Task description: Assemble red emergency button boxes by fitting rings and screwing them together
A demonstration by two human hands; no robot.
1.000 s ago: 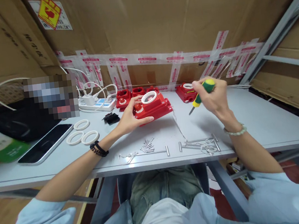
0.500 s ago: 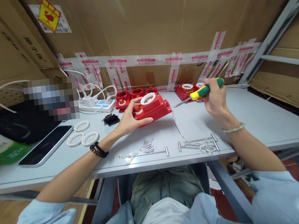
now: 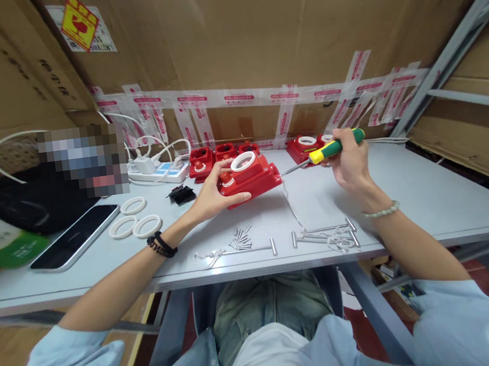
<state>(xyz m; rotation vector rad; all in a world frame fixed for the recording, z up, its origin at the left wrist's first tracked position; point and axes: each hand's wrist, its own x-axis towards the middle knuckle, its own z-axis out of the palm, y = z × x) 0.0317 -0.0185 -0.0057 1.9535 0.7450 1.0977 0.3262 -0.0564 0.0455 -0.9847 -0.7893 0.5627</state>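
Note:
My left hand (image 3: 213, 197) grips a red plastic housing (image 3: 253, 185) by its left end, holding it tilted above the table. A white ring (image 3: 243, 160) sits on the housing's top. In my right hand (image 3: 351, 161) is a screwdriver (image 3: 332, 148) with a green and yellow handle. Its tip is at the housing's right end; whether it touches a screw there is too small to tell. A white string (image 3: 290, 204) hangs from that end down to several metal T-bars (image 3: 326, 233). Loose screws (image 3: 240, 240) lie in a small pile near the table's front edge.
More red housings (image 3: 201, 165) stand along the back, with two others (image 3: 300, 149) farther right. At left are three white rings (image 3: 147, 226), a phone (image 3: 75, 238), black pieces (image 3: 181, 195) and a power strip (image 3: 158, 173). Another T-bar (image 3: 253, 249) lies in front.
The screwdriver and my right hand have shifted slightly left, bringing the tip to the housing's right end. My left hand and the housing have barely moved.

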